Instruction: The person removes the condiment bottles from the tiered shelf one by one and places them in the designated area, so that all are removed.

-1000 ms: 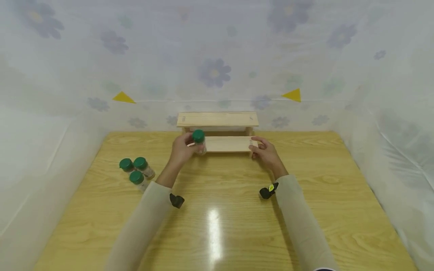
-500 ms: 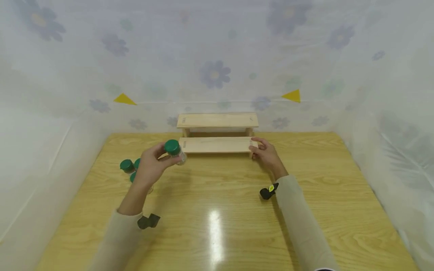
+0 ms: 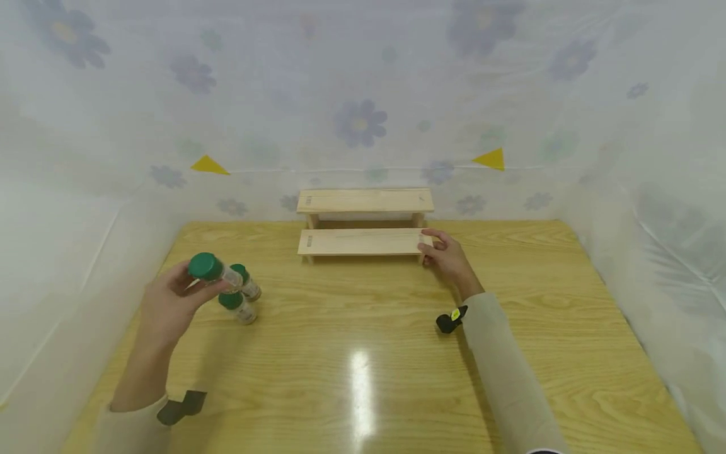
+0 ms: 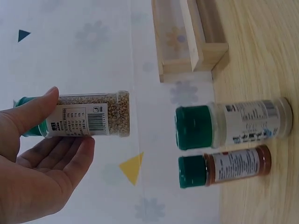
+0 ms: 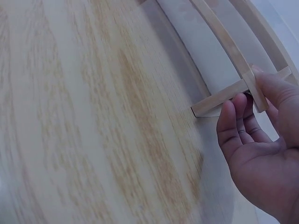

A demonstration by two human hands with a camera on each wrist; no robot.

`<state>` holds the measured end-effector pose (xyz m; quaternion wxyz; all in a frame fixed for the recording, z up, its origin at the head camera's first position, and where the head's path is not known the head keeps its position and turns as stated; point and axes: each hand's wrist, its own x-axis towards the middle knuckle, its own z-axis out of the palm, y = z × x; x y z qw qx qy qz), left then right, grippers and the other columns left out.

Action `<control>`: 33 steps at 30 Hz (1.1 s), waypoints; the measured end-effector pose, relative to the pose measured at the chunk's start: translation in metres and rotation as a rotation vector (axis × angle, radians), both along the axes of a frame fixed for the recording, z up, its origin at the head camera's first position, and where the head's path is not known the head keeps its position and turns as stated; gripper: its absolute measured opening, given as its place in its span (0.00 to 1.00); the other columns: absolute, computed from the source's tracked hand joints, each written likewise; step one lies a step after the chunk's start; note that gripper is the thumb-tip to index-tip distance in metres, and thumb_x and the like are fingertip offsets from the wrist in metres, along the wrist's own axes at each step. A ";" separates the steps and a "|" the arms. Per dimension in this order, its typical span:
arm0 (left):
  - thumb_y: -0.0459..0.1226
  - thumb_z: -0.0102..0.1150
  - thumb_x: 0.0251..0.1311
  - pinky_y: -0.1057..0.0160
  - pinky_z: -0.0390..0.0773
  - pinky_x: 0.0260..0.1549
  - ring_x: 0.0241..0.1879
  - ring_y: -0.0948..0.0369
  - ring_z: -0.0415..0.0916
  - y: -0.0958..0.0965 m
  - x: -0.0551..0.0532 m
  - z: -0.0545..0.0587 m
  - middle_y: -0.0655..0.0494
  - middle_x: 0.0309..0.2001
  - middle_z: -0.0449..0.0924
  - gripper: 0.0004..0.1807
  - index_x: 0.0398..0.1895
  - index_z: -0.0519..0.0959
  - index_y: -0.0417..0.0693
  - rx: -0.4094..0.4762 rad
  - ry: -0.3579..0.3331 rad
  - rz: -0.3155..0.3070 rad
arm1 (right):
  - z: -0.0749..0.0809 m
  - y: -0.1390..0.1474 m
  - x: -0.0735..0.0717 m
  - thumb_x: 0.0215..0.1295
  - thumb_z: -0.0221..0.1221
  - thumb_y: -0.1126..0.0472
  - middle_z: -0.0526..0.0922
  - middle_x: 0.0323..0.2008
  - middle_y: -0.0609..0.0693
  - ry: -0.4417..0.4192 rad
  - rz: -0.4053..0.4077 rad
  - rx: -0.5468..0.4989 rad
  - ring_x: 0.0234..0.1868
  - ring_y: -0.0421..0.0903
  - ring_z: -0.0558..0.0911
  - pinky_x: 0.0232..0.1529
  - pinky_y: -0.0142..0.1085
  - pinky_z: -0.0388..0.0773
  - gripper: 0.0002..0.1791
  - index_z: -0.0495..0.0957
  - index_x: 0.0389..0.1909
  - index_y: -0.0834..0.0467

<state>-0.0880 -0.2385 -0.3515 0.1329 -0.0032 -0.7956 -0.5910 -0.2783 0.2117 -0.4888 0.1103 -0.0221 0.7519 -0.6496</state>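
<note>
My left hand (image 3: 167,309) grips a green-capped spice jar (image 3: 206,267) in the air above the left side of the table. In the left wrist view this jar (image 4: 119,112) shows tan seed-like grains and a white barcode label, with my thumb along one side. Two more green-capped jars stand just beyond: one pale (image 4: 252,122), one reddish-brown (image 4: 236,164). The held jar covers the spot where another jar stood. My right hand (image 3: 448,257) pinches the right end of the lower board of a two-step wooden rack (image 3: 363,242), thumb above and fingers beneath.
The rack stands at the back of the wood-grain table (image 3: 363,353), close to a flower-printed curtain (image 3: 363,82). Curtain sheets hang along both sides too. Two yellow triangles (image 3: 489,159) mark the back curtain. A dark camera (image 3: 450,320) sits at my right wrist.
My left hand has carried the jar from the left end of the rack's lower board leftwards and nearer to me, over the standing jars. The right hand keeps its hold on the rack.
</note>
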 end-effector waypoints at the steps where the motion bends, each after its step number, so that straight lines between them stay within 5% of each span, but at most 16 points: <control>1: 0.24 0.65 0.52 0.79 0.78 0.43 0.44 0.75 0.80 -0.004 0.003 0.000 0.71 0.39 0.83 0.19 0.48 0.78 0.39 0.050 0.016 -0.003 | 0.000 0.000 0.000 0.63 0.61 0.53 0.79 0.26 0.48 0.001 0.000 0.001 0.26 0.42 0.79 0.34 0.35 0.82 0.29 0.67 0.65 0.51; 7: 0.17 0.62 0.48 0.79 0.78 0.41 0.43 0.73 0.80 -0.029 0.015 -0.008 0.67 0.39 0.85 0.20 0.45 0.80 0.38 0.183 0.069 0.031 | -0.001 0.000 0.001 0.63 0.61 0.53 0.78 0.25 0.47 0.010 0.008 -0.012 0.27 0.42 0.79 0.34 0.36 0.82 0.30 0.67 0.65 0.51; 10: 0.20 0.64 0.49 0.82 0.76 0.40 0.43 0.76 0.78 -0.043 0.018 -0.017 0.72 0.39 0.84 0.19 0.46 0.81 0.41 0.111 0.015 0.088 | -0.001 0.000 0.001 0.63 0.61 0.53 0.78 0.25 0.47 0.015 0.014 -0.016 0.27 0.41 0.80 0.35 0.36 0.82 0.30 0.67 0.65 0.52; 14: 0.30 0.68 0.52 0.83 0.74 0.41 0.42 0.83 0.73 -0.057 0.018 -0.033 0.83 0.39 0.80 0.20 0.50 0.80 0.48 -0.043 -0.139 0.170 | -0.002 0.000 0.000 0.62 0.61 0.53 0.78 0.25 0.46 0.009 0.009 -0.016 0.27 0.41 0.80 0.34 0.35 0.82 0.30 0.67 0.65 0.51; 18: 0.40 0.68 0.54 0.58 0.73 0.60 0.44 0.85 0.68 -0.064 0.014 -0.049 0.84 0.45 0.78 0.24 0.55 0.77 0.51 -0.172 -0.276 0.221 | -0.001 0.001 0.000 0.62 0.62 0.53 0.79 0.24 0.45 0.007 0.009 -0.021 0.27 0.41 0.80 0.34 0.35 0.82 0.30 0.67 0.65 0.51; 21: 0.43 0.69 0.53 0.38 0.65 0.62 0.44 0.86 0.67 -0.065 0.010 -0.061 0.79 0.50 0.78 0.23 0.54 0.78 0.52 -0.192 -0.304 0.238 | 0.009 -0.001 0.003 0.63 0.61 0.57 0.79 0.25 0.47 -0.010 0.013 -0.040 0.27 0.42 0.80 0.35 0.36 0.82 0.30 0.66 0.66 0.54; 25: 0.45 0.68 0.54 0.40 0.66 0.62 0.45 0.86 0.66 -0.065 0.007 -0.076 0.71 0.55 0.77 0.25 0.55 0.77 0.48 -0.232 -0.317 0.241 | 0.021 -0.004 0.009 0.64 0.60 0.61 0.79 0.24 0.49 -0.036 0.014 -0.063 0.26 0.44 0.80 0.35 0.38 0.83 0.29 0.65 0.66 0.58; 33: 0.47 0.65 0.56 0.39 0.66 0.61 0.54 0.73 0.70 -0.061 0.004 -0.095 0.41 0.64 0.69 0.33 0.61 0.70 0.38 -0.282 -0.373 0.214 | 0.005 -0.001 0.002 0.62 0.62 0.56 0.79 0.24 0.46 -0.021 0.004 -0.051 0.26 0.41 0.80 0.34 0.35 0.82 0.30 0.67 0.65 0.53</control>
